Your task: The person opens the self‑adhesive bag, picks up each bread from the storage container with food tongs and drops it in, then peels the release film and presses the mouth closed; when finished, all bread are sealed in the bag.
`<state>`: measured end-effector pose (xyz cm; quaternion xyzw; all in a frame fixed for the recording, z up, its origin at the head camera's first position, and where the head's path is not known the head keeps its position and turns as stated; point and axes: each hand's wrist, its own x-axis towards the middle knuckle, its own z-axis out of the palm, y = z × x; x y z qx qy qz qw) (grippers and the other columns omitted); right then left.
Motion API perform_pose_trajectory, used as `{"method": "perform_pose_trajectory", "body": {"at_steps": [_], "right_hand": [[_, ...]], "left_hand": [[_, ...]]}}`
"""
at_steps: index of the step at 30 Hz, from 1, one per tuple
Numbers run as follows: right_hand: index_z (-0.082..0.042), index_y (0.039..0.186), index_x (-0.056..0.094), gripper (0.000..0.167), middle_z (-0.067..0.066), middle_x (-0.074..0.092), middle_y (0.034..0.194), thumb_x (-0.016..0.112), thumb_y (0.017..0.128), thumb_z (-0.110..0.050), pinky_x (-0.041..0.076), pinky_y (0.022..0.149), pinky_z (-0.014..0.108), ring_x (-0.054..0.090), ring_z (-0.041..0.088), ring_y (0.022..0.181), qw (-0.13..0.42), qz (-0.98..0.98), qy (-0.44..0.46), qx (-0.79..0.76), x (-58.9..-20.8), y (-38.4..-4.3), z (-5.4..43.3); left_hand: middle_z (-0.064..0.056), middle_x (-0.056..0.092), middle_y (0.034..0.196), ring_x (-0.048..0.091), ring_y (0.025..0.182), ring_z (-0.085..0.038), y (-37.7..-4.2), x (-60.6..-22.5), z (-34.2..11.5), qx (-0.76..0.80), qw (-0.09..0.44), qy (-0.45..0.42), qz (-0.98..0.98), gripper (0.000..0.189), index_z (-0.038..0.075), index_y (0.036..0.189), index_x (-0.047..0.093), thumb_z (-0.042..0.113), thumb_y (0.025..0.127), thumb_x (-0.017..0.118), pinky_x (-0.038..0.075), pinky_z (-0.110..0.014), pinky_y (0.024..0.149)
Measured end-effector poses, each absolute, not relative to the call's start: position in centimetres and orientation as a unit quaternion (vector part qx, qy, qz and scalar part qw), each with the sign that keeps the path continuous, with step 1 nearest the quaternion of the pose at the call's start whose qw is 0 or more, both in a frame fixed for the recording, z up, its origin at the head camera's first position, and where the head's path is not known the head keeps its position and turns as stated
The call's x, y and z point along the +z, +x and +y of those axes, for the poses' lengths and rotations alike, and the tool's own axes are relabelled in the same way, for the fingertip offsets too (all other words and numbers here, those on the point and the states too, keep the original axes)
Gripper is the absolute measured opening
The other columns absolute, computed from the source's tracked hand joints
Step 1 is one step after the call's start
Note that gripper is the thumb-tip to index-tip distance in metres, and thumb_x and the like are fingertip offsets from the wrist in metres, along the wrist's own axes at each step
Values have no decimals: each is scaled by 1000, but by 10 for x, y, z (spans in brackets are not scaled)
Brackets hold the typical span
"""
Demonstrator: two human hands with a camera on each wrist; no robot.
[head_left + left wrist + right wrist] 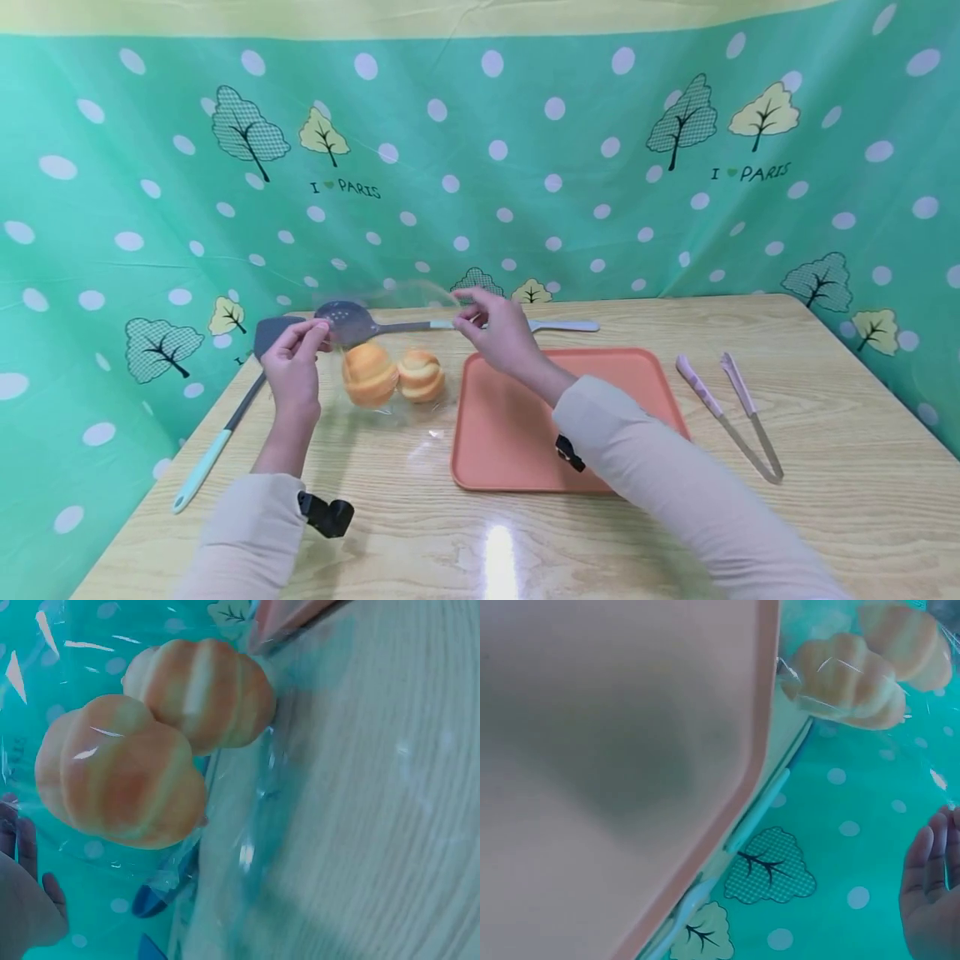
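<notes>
Between both hands hangs a clear plastic bag, its top edge stretched wide. Two golden-brown bread rolls sit in the bag, a larger roll on the left and a smaller roll touching it. My left hand pinches the bag's left edge between thumb and fingers. At the opposite edge, my right hand pinches the plastic, above the tray's back left corner. Through the film, the left wrist view shows the larger roll up close.
A coral tray lies under the right forearm. Tongs rest right of it. Left is a spatula with a mint handle; behind the rolls lies a slotted spoon. A pale handle shows behind the tray. A dotted curtain hangs at the back.
</notes>
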<state>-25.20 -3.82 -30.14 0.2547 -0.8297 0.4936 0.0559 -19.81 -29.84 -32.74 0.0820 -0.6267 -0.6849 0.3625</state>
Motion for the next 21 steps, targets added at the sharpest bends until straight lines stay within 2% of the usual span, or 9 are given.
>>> {"method": "perform_pose_trajectory", "body": {"at_steps": [3, 5, 9, 17, 21], "right_hand": [[-9, 129, 67, 31, 4, 73, 98, 69, 98, -11, 55, 77, 29, 67, 18, 87, 35, -829, 251, 499, -304, -252, -40], [-8, 123, 71, 24, 5, 72, 96, 68, 99, -12, 55, 69, 26, 66, 18, 85, 29, -826, 255, 502, -306, -251, -42], [-8, 113, 75, 17, 3, 71, 93, 66, 101, -15, 52, 68, 24, 64, 16, 85, 24, -822, 266, 503, -308, -250, -44], [-10, 110, 74, 15, 3, 74, 99, 62, 103, -14, 56, 75, 27, 67, 15, 91, 25, -803, 268, 532, -307, -247, -45], [-9, 112, 73, 16, 5, 75, 100, 59, 105, -15, 56, 75, 29, 69, 21, 93, 30, -787, 274, 552, -303, -247, -44]], "left_hand": [[7, 73, 77, 66, 71, -7, -199, -331, -296, -688, 350, 70, -632, 13, 12, 91, 78, 5, 96, 69, 46, -18, 72], [6, 73, 78, 66, 72, -7, -199, -332, -294, -692, 351, 58, -629, 11, 8, 93, 78, 5, 97, 68, 50, -18, 75], [2, 72, 78, 66, 71, -9, -201, -331, -291, -693, 357, 28, -625, 9, 0, 99, 77, 4, 97, 69, 54, -20, 73], [4, 74, 87, 66, 77, -10, -201, -319, -282, -653, 388, -1, -650, 16, -6, 104, 75, 8, 95, 72, 53, -20, 74], [2, 73, 88, 64, 77, -11, -200, -311, -279, -638, 420, 13, -646, 17, -7, 105, 74, 8, 96, 71, 52, -19, 73]]}}
